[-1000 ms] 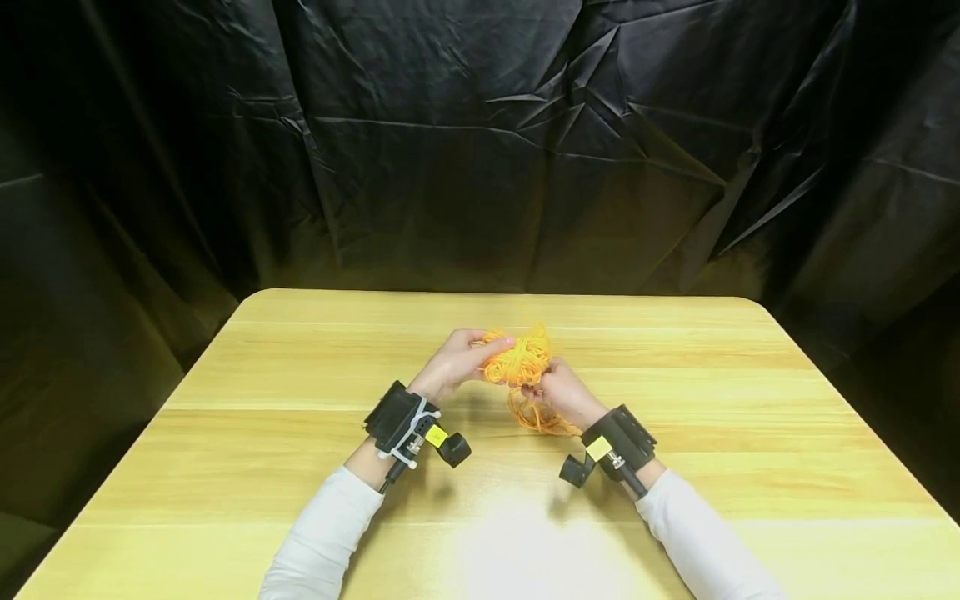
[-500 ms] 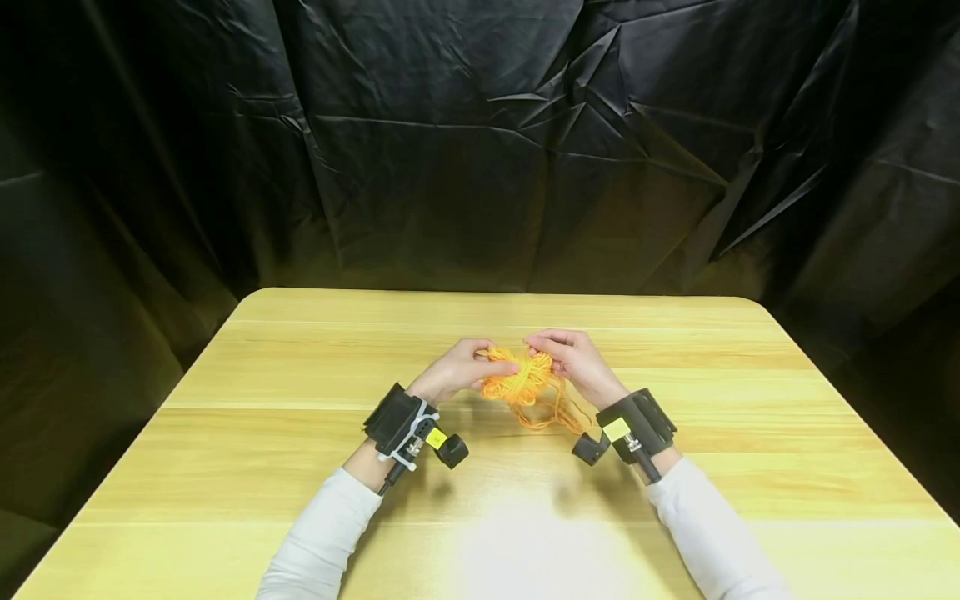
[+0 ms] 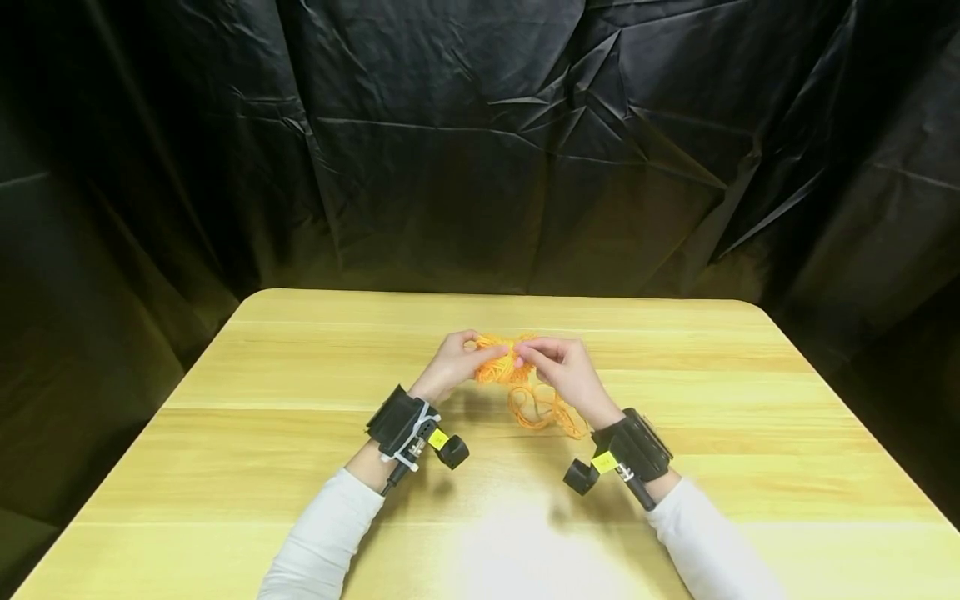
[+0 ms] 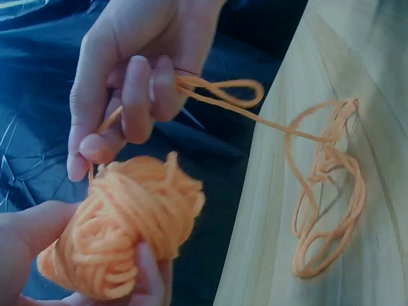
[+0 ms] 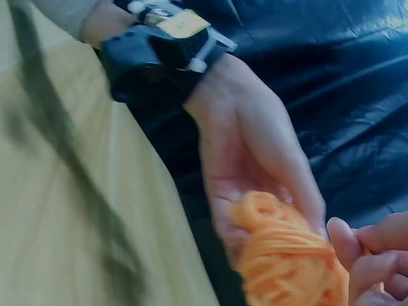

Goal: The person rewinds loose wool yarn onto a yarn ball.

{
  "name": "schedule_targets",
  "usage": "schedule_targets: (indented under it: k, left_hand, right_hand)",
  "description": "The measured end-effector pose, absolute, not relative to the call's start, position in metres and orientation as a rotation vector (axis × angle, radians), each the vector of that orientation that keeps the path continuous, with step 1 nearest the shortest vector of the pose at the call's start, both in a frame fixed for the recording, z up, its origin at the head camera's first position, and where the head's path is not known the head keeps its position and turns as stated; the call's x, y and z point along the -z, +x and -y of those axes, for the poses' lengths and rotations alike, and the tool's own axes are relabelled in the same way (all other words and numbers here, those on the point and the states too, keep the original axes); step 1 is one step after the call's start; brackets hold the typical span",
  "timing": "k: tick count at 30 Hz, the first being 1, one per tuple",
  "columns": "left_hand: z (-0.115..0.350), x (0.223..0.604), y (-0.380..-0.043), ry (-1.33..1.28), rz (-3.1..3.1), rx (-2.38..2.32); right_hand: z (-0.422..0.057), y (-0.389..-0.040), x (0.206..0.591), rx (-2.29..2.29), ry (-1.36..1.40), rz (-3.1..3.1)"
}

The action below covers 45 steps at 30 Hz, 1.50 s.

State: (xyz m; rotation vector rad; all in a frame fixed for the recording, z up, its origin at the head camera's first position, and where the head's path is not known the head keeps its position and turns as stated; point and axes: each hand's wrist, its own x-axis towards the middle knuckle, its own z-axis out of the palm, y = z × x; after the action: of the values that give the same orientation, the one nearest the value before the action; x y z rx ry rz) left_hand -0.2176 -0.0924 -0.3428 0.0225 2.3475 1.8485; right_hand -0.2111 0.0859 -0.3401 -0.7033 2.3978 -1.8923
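A wound bundle of orange yarn (image 3: 495,372) is held up over the table in my left hand (image 3: 452,365), the thumb across its front and fingers behind. My right hand (image 3: 567,372) is close against the bundle's right side, pinching a strand between thumb and forefinger. In the left wrist view that strand runs from the yarn bundle (image 4: 137,220) through the curled fingers of the right hand (image 4: 143,70), leaving a small loop on the other side. From there it leads down to a loose tangle of yarn (image 4: 326,156) on the tabletop. The right wrist view shows the bundle (image 5: 293,261) lying against the left palm.
The wooden table (image 3: 262,467) has rounded far corners. Behind it hangs a creased black sheet (image 3: 435,192). Each wrist wears a black strap with a small camera, the left camera (image 3: 453,451) and right camera (image 3: 580,477) both jutting inward over the tabletop.
My right hand has gone from below the bundle, up around its right side, and now in to its front. The left hand has tilted the bundle slightly while keeping its hold.
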Motion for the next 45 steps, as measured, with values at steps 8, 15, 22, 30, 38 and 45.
schedule_targets:
  k: [8, 15, 22, 30, 38, 45]
  left_hand:
    - [0.091, 0.345, -0.219, -0.083, -2.415, -1.897]
    - [0.089, 0.344, -0.22, -0.119, -2.332, -2.07]
    - [0.089, 0.342, -0.218, -0.035, -2.099, -2.211]
    - [0.092, 0.341, -0.216, 0.072, -1.972, -2.114]
    - [0.095, 0.344, -0.216, 0.23, -1.913, -1.929]
    - [0.098, 0.343, -0.213, 0.273, -1.95, -1.815]
  right_hand:
    - [-0.083, -0.198, 0.35, 2.013, -0.615, -2.245]
    - [-0.08, -0.191, 0.363, 1.936, -0.57, -2.149]
    - [-0.083, -0.203, 0.383, 1.815, -0.553, -1.959]
    - [-0.09, -0.223, 0.394, 1.884, -0.413, -1.628]
    - [-0.099, -0.235, 0.379, 2.026, -0.456, -1.536]
    - [-0.099, -0.243, 0.363, 1.981, -0.362, -1.803]
